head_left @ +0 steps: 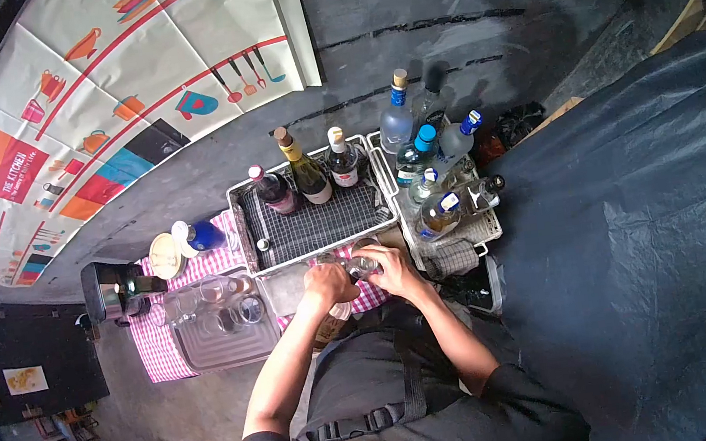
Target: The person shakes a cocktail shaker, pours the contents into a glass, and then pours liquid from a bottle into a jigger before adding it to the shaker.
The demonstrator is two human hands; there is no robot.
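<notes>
My left hand (330, 283) is closed in a fist at the front edge of the table. What it grips, if anything, is hidden by its fingers. Close beside it, my right hand (393, 270) has its fingers curled round a small clear, shiny object (362, 266), which looks like glass. This object lies between the two hands; its exact kind is too small to tell. Below my left hand, a brownish bottle-like thing (328, 333) shows partly in front of my body. Just behind the hands is the white wire basket (321, 247) with a dark checked cloth (314, 225).
Three corked or capped bottles (310, 180) stand in the basket. A second basket (488, 228) at the right holds several bottles (396, 122). Leftward are a clear tray (211, 357) with several glasses (250, 309), a blue-and-white container (203, 235) and a black machine (108, 290).
</notes>
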